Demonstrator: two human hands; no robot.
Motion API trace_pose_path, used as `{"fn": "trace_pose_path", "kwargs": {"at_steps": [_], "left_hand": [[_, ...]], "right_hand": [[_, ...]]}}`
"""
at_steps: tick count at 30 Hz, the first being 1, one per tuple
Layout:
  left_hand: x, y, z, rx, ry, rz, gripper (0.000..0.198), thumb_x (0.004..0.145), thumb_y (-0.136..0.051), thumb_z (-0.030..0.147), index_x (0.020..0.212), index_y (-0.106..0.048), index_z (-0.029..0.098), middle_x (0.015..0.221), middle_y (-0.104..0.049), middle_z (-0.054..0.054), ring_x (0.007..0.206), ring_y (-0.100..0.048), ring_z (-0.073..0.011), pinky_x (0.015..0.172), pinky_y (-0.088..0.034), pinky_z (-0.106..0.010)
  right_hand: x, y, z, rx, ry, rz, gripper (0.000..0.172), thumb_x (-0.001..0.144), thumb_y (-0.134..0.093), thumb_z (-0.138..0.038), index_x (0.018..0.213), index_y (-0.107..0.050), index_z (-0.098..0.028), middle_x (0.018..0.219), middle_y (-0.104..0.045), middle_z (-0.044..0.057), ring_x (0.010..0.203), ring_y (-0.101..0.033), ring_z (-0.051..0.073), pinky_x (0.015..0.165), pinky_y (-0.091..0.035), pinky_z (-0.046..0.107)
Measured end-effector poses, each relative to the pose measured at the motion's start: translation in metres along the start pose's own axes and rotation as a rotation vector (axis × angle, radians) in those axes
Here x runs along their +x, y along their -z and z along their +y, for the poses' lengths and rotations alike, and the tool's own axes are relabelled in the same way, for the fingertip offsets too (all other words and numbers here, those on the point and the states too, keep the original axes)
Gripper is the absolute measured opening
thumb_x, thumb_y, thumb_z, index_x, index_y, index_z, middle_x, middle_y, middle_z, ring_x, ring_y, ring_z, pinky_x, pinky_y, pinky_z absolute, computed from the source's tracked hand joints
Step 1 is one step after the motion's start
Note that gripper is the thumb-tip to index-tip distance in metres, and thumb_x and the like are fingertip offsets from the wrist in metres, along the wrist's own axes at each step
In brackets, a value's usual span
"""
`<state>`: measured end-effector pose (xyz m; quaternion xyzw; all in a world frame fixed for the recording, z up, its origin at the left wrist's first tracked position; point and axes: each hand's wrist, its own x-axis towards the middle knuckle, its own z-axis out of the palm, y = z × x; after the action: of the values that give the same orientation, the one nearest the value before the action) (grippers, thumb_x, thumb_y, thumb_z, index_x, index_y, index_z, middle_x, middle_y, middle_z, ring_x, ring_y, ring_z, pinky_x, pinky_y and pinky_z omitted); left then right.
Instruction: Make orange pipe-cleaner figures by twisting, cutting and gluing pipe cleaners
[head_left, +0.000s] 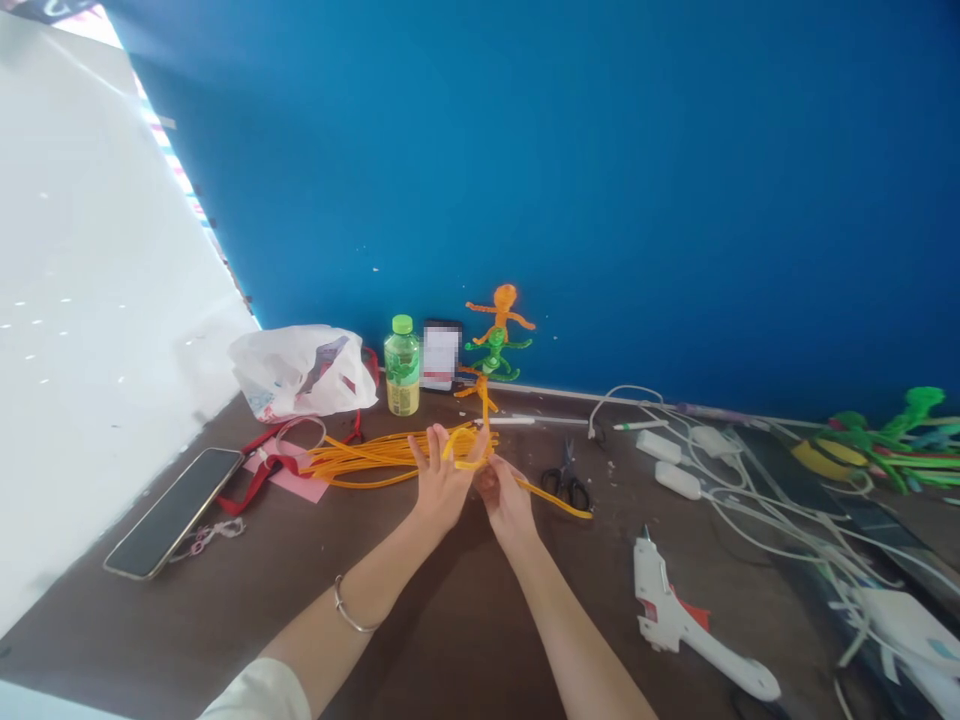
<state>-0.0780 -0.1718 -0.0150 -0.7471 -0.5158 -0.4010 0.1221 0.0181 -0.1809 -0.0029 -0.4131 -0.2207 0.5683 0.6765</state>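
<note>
A yellow pipe cleaner is bent into a loop at my left hand, which grips it near the index finger while its other fingers spread outward. Close beside it, my right hand pinches the same pipe cleaner, and a tail of it runs out to the right along the table. Behind my left hand lies a bundle of orange-yellow pipe cleaners. Black-handled scissors rest to the right of my right hand. Small pipe-cleaner figures, an orange one above a green one, stand against the blue wall.
A green-capped bottle, a white plastic bag and a propped phone line the back. Another phone lies left. At right are a white glue gun, tangled white cables and green pipe-cleaner pieces.
</note>
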Motion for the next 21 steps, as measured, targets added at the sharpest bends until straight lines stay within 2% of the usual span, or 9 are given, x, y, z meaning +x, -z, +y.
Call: {"fn": "trace_pose_path", "kwargs": {"at_steps": [2,5,7,10,12,15,17,19,21], "left_hand": [[0.001,0.0,0.002,0.034,-0.026,0.011,0.065,0.078,-0.053,0.009,0.129,-0.033,0.044,0.145,-0.016,-0.008,0.13,-0.019,-0.0357,0.1,-0.007,-0.065],[0.003,0.001,0.002,0.074,0.012,-0.021,0.061,0.079,-0.053,0.015,0.131,-0.033,0.039,0.145,-0.016,-0.011,0.13,-0.016,-0.0383,0.097,-0.013,-0.067],[0.005,0.002,0.0,0.09,0.035,-0.048,0.055,0.079,-0.054,0.024,0.13,-0.037,0.036,0.141,-0.025,-0.014,0.13,-0.018,-0.0384,0.096,-0.016,-0.066],[0.007,0.005,-0.002,0.074,0.019,-0.049,0.041,0.079,-0.054,0.032,0.12,-0.05,0.037,0.123,-0.046,-0.011,0.122,-0.035,-0.0307,0.1,-0.022,-0.058],[0.008,0.007,-0.004,0.04,-0.025,-0.038,0.032,0.08,-0.054,0.029,0.111,-0.057,0.036,0.114,-0.053,-0.009,0.115,-0.043,-0.0255,0.102,-0.023,-0.053],[0.01,0.01,-0.006,-0.05,-0.139,-0.052,0.023,0.082,-0.05,0.023,0.101,-0.063,0.029,0.114,-0.056,-0.007,0.116,-0.042,-0.0244,0.104,-0.018,-0.054],[0.012,0.01,-0.008,-0.155,-0.189,-0.066,0.02,0.084,-0.046,0.02,0.093,-0.064,0.024,0.107,-0.06,-0.006,0.115,-0.044,-0.0227,0.104,-0.018,-0.053],[0.013,0.01,-0.009,-0.282,-0.198,-0.083,0.02,0.085,-0.044,0.02,0.086,-0.064,0.02,0.093,-0.063,-0.005,0.104,-0.051,-0.0197,0.101,-0.028,-0.047],[0.013,0.008,-0.009,-0.407,-0.171,-0.119,0.02,0.086,-0.043,0.022,0.082,-0.063,0.019,0.084,-0.062,-0.005,0.091,-0.055,-0.0175,0.09,-0.04,-0.039]], "right_hand": [[0.0,0.0,0.0,0.028,-0.01,0.005,0.022,0.059,-0.072,-0.027,0.054,-0.053,-0.017,0.049,-0.043,-0.007,0.044,-0.038,0.006,0.044,-0.037,0.02],[0.0,0.0,0.003,0.071,-0.005,-0.024,0.024,0.06,-0.071,-0.026,0.051,-0.051,-0.016,0.048,-0.042,-0.007,0.044,-0.036,0.005,0.043,-0.034,0.019],[0.0,-0.001,0.004,0.091,0.007,-0.039,0.028,0.061,-0.071,-0.025,0.047,-0.048,-0.016,0.046,-0.041,-0.007,0.044,-0.036,0.004,0.043,-0.033,0.018],[0.001,-0.001,0.006,0.102,0.013,-0.025,0.026,0.06,-0.071,-0.025,0.048,-0.05,-0.016,0.046,-0.042,-0.007,0.044,-0.036,0.004,0.044,-0.033,0.018],[0.001,-0.001,0.007,0.103,0.012,-0.011,0.021,0.058,-0.072,-0.025,0.052,-0.054,-0.016,0.047,-0.043,-0.007,0.044,-0.036,0.004,0.044,-0.032,0.018],[0.001,0.0,0.006,0.094,0.017,-0.008,0.019,0.058,-0.073,-0.026,0.055,-0.057,-0.016,0.049,-0.046,-0.006,0.045,-0.036,0.004,0.044,-0.032,0.018],[0.0,0.001,0.004,0.087,0.03,-0.029,0.018,0.059,-0.073,-0.026,0.056,-0.058,-0.016,0.051,-0.048,-0.005,0.046,-0.038,0.004,0.045,-0.033,0.018],[-0.001,0.001,0.003,0.076,0.045,-0.069,0.019,0.06,-0.073,-0.027,0.056,-0.058,-0.016,0.052,-0.049,-0.004,0.047,-0.039,0.004,0.046,-0.033,0.018],[-0.002,0.002,0.001,0.055,0.053,-0.109,0.019,0.061,-0.072,-0.028,0.056,-0.058,-0.016,0.053,-0.048,-0.004,0.048,-0.039,0.005,0.047,-0.033,0.018]]}}
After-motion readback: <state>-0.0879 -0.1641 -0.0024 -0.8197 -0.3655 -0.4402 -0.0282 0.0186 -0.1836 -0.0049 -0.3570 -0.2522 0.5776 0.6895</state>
